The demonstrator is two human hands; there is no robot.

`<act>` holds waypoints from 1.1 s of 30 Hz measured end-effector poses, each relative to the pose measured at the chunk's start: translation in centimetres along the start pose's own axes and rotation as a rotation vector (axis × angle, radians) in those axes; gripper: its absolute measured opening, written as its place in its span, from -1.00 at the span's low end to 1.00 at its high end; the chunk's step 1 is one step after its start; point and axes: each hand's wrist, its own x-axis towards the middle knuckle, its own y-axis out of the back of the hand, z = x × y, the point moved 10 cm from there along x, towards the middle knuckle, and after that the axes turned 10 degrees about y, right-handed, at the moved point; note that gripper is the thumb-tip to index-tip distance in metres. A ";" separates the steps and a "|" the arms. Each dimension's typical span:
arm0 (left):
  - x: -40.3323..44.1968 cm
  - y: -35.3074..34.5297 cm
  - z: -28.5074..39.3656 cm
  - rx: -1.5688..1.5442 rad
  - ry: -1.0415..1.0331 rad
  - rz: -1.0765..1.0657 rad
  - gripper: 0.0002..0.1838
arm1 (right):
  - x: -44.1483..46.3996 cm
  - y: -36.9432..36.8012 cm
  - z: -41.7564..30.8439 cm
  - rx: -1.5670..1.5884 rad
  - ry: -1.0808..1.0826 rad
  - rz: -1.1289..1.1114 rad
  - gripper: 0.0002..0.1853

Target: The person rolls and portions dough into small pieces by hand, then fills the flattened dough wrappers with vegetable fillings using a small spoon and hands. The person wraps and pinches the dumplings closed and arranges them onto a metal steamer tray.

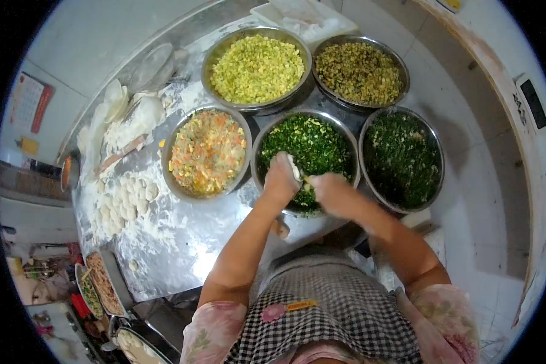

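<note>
Person at a metal bench [182,242], both hands over the front middle steel bowl [256,148] of chopped greens [309,134]; left hand [280,177] over that bowl's near-left part, fingers curled around a piece of white dough [294,168], whose pale edge shows on the side facing the other hand; right hand [335,194] just beside it, over the near-right rim, blurred, fingers closed on a thin yellowish tool [310,180], its tip close to the dough; whether tip and dough touch, cannot tell; dough and tool are both above the greens; left of the middle bowl, a bowl [166,148] of orange, yellow and pale mix [207,145]; right of it, a bowl [361,148] of darker greens [402,159], tilted in view; behind, a larger bowl [294,99] of yellow-green chopped filling [258,68] and, to its right, a bowl of brownish-green filling [359,73]; on the left of the bench, a cluster of small dough pieces [127,201] on scattered flour, one small piece [133,265] apart nearer the bench edge; behind the cluster, a wooden stick [122,154] lies by a floury heap; at lower left, beside the bench, a tray of reddish-brown filling [103,282]; person wears a checked apron [327,309].
</note>
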 end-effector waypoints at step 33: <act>-2.7 8.2 1.0 -0.757 -0.124 0.044 -0.54 | -4.5 3.9 -0.8 0.384 -0.069 0.116 -0.66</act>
